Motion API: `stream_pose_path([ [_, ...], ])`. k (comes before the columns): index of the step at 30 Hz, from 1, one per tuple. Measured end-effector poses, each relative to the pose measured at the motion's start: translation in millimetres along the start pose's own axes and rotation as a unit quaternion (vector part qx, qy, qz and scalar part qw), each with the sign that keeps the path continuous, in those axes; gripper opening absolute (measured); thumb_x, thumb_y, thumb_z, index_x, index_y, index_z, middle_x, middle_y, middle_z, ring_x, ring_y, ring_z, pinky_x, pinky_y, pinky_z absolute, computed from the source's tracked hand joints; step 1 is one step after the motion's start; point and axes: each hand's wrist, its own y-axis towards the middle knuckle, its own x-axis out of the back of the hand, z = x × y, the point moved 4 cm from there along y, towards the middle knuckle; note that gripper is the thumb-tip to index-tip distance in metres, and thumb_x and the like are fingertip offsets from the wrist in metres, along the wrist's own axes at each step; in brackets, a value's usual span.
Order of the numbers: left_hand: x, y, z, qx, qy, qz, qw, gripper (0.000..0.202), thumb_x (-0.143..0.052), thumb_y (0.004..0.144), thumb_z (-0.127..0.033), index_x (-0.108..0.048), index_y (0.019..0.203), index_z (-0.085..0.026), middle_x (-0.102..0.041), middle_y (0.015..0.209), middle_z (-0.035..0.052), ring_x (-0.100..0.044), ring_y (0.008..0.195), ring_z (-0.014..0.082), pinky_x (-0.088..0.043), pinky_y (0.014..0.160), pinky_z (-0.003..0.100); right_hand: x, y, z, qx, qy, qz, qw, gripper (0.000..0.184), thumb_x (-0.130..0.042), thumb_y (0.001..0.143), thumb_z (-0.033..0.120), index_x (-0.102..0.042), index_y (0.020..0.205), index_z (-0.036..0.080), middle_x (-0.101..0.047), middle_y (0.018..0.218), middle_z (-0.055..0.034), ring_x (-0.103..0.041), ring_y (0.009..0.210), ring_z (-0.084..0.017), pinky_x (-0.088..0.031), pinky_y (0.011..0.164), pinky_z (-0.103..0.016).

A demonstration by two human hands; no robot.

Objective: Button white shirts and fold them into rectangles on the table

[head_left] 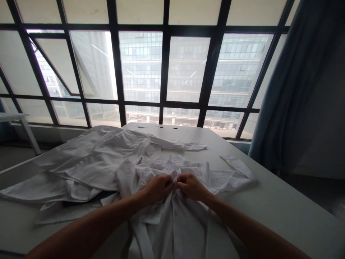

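A white button-up shirt [188, 223] lies in front of me, its lower part toward my body and one sleeve stretched to the right. My left hand [159, 187] and my right hand [191, 186] meet at its front placket, fingers closed in a pinch on the fabric. The fingertips are almost touching. A button shows on the placket just below my hands. Whether a button sits between the fingers is hidden. To the left, a second white shirt [107, 158] is spread out in loose folds.
The white table [283, 201] reaches back toward a large window with dark frames [165, 72]. Something dark [90, 198] lies partly under the left shirt. A blue curtain [285, 100] hangs at the right. Another white table [16, 117] stands at far left.
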Motion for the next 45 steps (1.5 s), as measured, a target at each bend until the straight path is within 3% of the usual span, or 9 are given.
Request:
stream_pose_path([
  [6, 1.9, -0.9, -8.0, -0.038, -0.025, -0.003, 0.999, 0.019, -0.048, 0.086, -0.022, -0.06, 0.074, -0.015, -0.059, 0.067, 0.0004, -0.051, 0.061, 0.0119, -0.034, 0.057, 0.022, 1.2, 4.8, -6.8, -0.026, 0.055, 0.047, 0.997, 0.01, -0.049, 0.068, 0.02, -0.055, 0.06, 0.017, -0.053, 0.045, 0.0047, -0.052, 0.04, -0.01, -0.036, 0.038, -0.017],
  [11, 4.7, -3.6, -11.5, -0.079, -0.06, -0.002, 0.995, 0.019, -0.045, 0.088, -0.022, -0.058, 0.075, -0.016, -0.059, 0.069, 0.0001, -0.049, 0.063, 0.0112, -0.037, 0.06, 0.022, 7.1, 5.5, -4.6, -0.005, 0.036, 0.04, 0.999, 0.012, -0.049, 0.067, 0.02, -0.057, 0.06, 0.016, -0.05, 0.043, 0.0059, -0.049, 0.04, -0.009, -0.034, 0.038, -0.017],
  [20, 8.7, -3.9, -9.1, -0.125, -0.097, 0.046, 0.986, 0.019, -0.044, 0.091, -0.026, -0.055, 0.078, -0.016, -0.056, 0.072, 0.0004, -0.048, 0.065, 0.0113, -0.038, 0.061, 0.023, 5.5, 4.2, -9.2, 0.011, 0.057, 0.108, 0.992, 0.012, -0.052, 0.068, 0.023, -0.061, 0.064, 0.016, -0.053, 0.047, 0.0047, -0.049, 0.043, -0.009, -0.035, 0.043, -0.017],
  [24, 7.9, -3.7, -6.2, -0.128, -0.1, 0.074, 0.984, 0.019, -0.044, 0.09, -0.026, -0.053, 0.077, -0.016, -0.055, 0.07, 0.0001, -0.046, 0.064, 0.0113, -0.038, 0.06, 0.024, 4.6, 1.3, -6.7, 0.051, 0.005, 0.108, 0.993, 0.014, -0.05, 0.071, 0.021, -0.061, 0.066, 0.015, -0.052, 0.05, 0.0043, -0.047, 0.046, -0.009, -0.031, 0.044, -0.017],
  [29, 5.2, -4.7, -7.0, -0.113, -0.124, 0.094, 0.981, 0.017, -0.045, 0.088, -0.024, -0.051, 0.074, -0.018, -0.05, 0.067, -0.0017, -0.043, 0.063, 0.0116, -0.038, 0.059, 0.024, 7.2, -1.5, 3.1, 0.13, -0.126, 0.03, 0.983, 0.016, -0.051, 0.073, 0.018, -0.057, 0.059, 0.014, -0.042, 0.052, 0.0057, -0.038, 0.054, -0.008, -0.027, 0.05, -0.018],
  [34, 4.6, -8.3, -17.0, -0.104, -0.168, 0.135, 0.971, 0.015, -0.045, 0.086, -0.024, -0.051, 0.074, -0.018, -0.045, 0.064, -0.0032, -0.039, 0.06, 0.0106, -0.034, 0.056, 0.024, 5.4, -1.8, 8.5, 0.13, -0.228, 0.007, 0.965, 0.014, -0.053, 0.07, 0.017, -0.061, 0.059, 0.015, -0.046, 0.052, 0.005, -0.036, 0.053, -0.008, -0.025, 0.053, -0.021],
  [38, 28.6, 0.8, -5.0, -0.06, -0.14, 0.1, 0.983, 0.011, -0.049, 0.077, -0.02, -0.052, 0.067, -0.017, -0.042, 0.058, -0.0053, -0.036, 0.056, 0.0089, -0.03, 0.052, 0.022, 26.4, -2.3, 9.4, 0.049, -0.297, -0.037, 0.953, 0.012, -0.057, 0.067, 0.021, -0.063, 0.058, 0.016, -0.057, 0.056, 0.0007, -0.044, 0.054, -0.01, -0.026, 0.054, -0.023],
  [41, 59.6, 8.8, 16.8, -0.022, -0.049, 0.067, 0.996, 0.013, -0.05, 0.075, -0.02, -0.055, 0.065, -0.016, -0.046, 0.057, -0.0043, -0.042, 0.057, 0.0101, -0.034, 0.055, 0.021, 53.9, -0.4, -0.3, -0.017, -0.312, -0.011, 0.95, 0.016, -0.055, 0.071, 0.022, -0.065, 0.06, 0.016, -0.061, 0.059, -0.001, -0.05, 0.055, -0.012, -0.029, 0.053, -0.023],
  [45, 93.2, 9.1, 53.5, 0.055, 0.174, 0.042, 0.982, 0.021, -0.057, 0.081, -0.034, -0.068, 0.087, -0.018, -0.069, 0.089, 0.0069, -0.061, 0.086, 0.0221, -0.044, 0.078, 0.03, 108.5, 4.3, -33.8, -0.1, -0.36, -0.041, 0.927, 0.022, -0.057, 0.079, 0.03, -0.072, 0.082, 0.015, -0.071, 0.082, -0.0076, -0.063, 0.074, -0.019, -0.04, 0.064, -0.027],
])
